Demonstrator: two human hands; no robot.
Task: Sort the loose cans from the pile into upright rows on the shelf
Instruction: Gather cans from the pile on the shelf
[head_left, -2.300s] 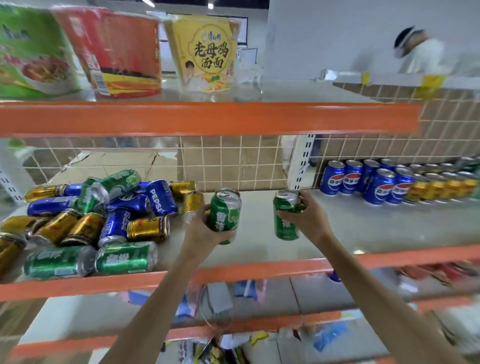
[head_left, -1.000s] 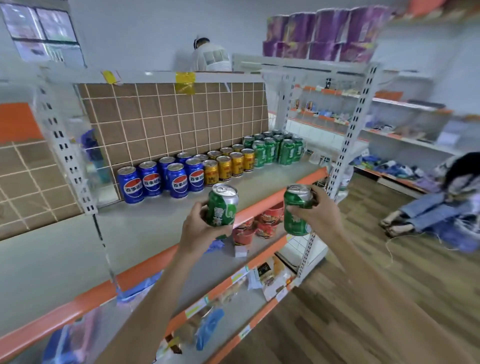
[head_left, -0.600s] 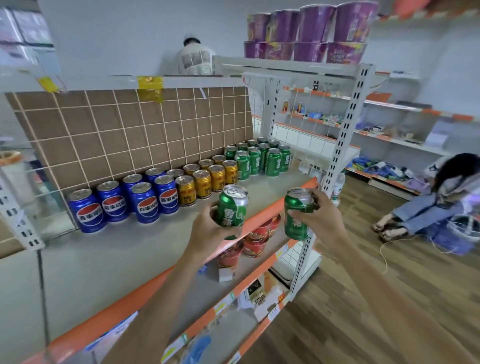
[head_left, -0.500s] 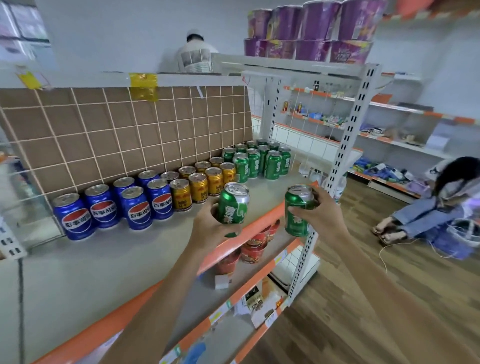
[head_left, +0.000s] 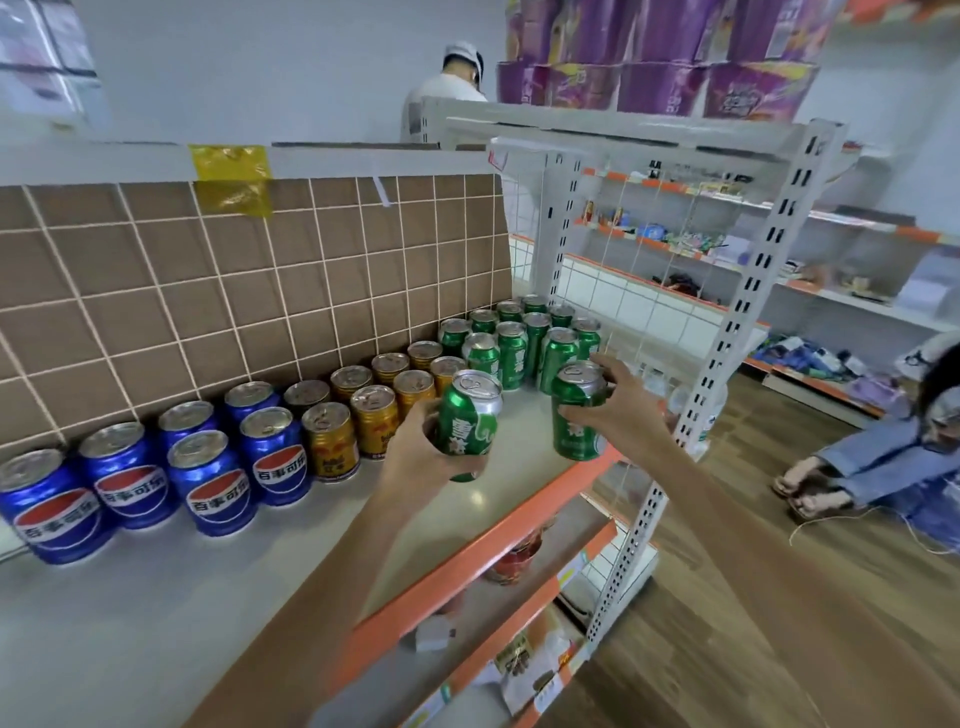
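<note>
My left hand (head_left: 415, 457) was wrapped round a green can (head_left: 467, 426), fingers curled behind it from below, and my right hand (head_left: 621, 410) was clamped on a second green can (head_left: 576, 415) from its far side. I held both upright with their pull-tab tops up, I think so that each could go straight down on its base with no turning. Both were off the shelf (head_left: 156, 597), over its front part near the orange edge (head_left: 498, 540), with a gap between the two.

Just beyond my right hand stood the block of green cans (head_left: 519, 343), the nearest almost touching my fingertips. That looked like the place for mine, by colour. Beyond my left hand stood the gold cans (head_left: 374, 405), and further left the blue Pepsi cans (head_left: 208, 483), all upright in double rows against the brown tiled backing (head_left: 234, 291). The loose pile was out of view.
</note>
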